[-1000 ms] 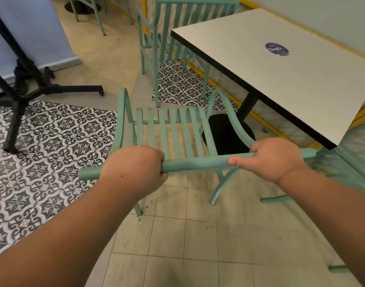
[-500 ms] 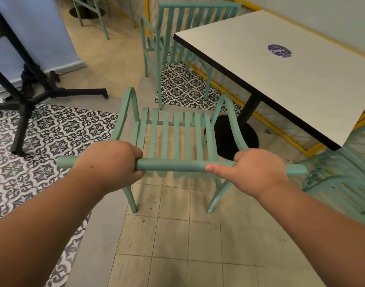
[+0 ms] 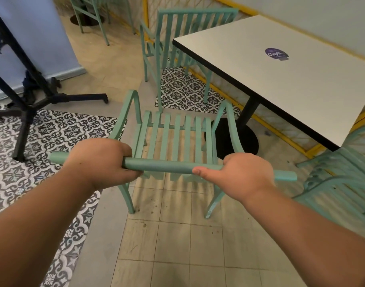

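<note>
Chair [image 3: 176,137]: is being held standing on the tiled floor [image 3: 177,245], near the bench [image 3: 301,83] corner.
Left grip [image 3: 100,160]: is being clamped round the top rail [image 3: 160,165], probably for steering.
Right grip [image 3: 243,175]: is being clamped likewise, set wide for balance.

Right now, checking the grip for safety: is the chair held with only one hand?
No, the left hand and right hand both grip the top rail of the chair.
</note>
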Action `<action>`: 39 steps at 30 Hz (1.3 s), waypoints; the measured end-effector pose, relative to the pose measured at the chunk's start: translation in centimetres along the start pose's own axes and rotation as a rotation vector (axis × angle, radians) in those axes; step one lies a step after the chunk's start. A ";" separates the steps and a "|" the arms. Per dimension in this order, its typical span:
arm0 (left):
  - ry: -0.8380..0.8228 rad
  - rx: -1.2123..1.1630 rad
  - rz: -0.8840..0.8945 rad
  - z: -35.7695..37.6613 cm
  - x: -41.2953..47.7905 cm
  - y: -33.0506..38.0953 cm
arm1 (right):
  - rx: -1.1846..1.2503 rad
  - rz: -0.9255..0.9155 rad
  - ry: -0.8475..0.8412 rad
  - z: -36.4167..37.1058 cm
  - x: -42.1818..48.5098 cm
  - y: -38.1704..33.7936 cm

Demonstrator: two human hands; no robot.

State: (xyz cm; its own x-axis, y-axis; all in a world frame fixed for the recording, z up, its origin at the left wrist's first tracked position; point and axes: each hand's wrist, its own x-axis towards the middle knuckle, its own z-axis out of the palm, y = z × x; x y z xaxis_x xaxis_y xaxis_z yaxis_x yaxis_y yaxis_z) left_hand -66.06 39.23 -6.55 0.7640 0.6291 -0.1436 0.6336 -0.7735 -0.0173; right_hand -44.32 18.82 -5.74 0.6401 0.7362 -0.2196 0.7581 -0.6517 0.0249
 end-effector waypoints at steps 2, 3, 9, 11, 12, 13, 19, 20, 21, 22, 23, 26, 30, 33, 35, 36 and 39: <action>-0.079 -0.054 -0.028 -0.7 -0.1 1.1 | -0.005 -0.005 0.009 0.1 0.0 0.1; -0.100 -0.074 -0.019 -1.0 0.0 2.4 | -0.004 -0.012 0.014 0.1 0.0 0.1; -0.108 -0.203 0.124 -1.1 2.4 13.5 | 0.054 -0.084 0.046 -0.1 -0.2 0.5; -0.207 -0.162 0.127 -1.6 3.4 14.0 | 0.089 -0.138 0.040 0.0 -0.1 1.3; -0.234 -0.134 0.149 -1.8 3.4 14.1 | 0.113 -0.183 0.017 -0.1 -0.1 1.8; -0.230 -0.122 0.163 -1.9 3.3 14.0 | 0.148 -0.229 -0.019 -0.4 -0.1 2.5; -0.093 -0.147 0.139 -1.2 3.0 13.8 | 0.128 -0.172 -0.119 -1.2 0.6 10.3; -0.072 -0.125 0.139 -1.1 3.1 13.8 | 0.144 -0.143 -0.120 -0.8 0.7 10.9; -0.062 -0.092 0.144 -0.9 3.1 13.8 | 0.160 -0.127 -0.118 -0.4 0.7 11.1; -0.061 -0.068 0.154 -0.6 3.1 13.6 | 0.161 -0.130 -0.114 -0.3 0.6 11.0; -0.068 -0.065 0.154 -0.3 3.2 13.3 | 0.155 -0.134 -0.117 -0.2 0.6 10.7; -0.068 -0.118 0.113 -0.2 2.9 12.8 | 0.143 -0.135 -0.111 -0.3 0.4 10.4; -0.084 -0.152 0.108 -0.7 2.5 11.9 | 0.170 -0.124 -0.137 -0.3 -0.4 9.5; -0.099 -0.157 0.117 -0.8 2.2 11.1 | 0.196 -0.133 -0.130 -0.1 -0.8 8.9; -0.098 -0.150 0.120 -0.8 2.1 11.0 | 0.182 -0.124 -0.129 0.0 -1.2 8.8; -0.094 -0.144 0.123 -0.8 2.1 11.1 | 0.180 -0.118 -0.127 0.0 -1.3 8.8; -0.100 -0.138 0.140 -0.8 1.8 11.0 | 0.196 -0.111 -0.123 0.2 -2.0 8.8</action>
State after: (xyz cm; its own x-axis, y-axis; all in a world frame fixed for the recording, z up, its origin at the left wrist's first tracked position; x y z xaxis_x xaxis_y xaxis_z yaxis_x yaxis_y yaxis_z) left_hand -57.58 31.90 -6.18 0.8340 0.5001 -0.2330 0.5383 -0.8302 0.1448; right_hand -38.91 11.61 -5.27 0.5251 0.7852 -0.3281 0.7766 -0.5998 -0.1926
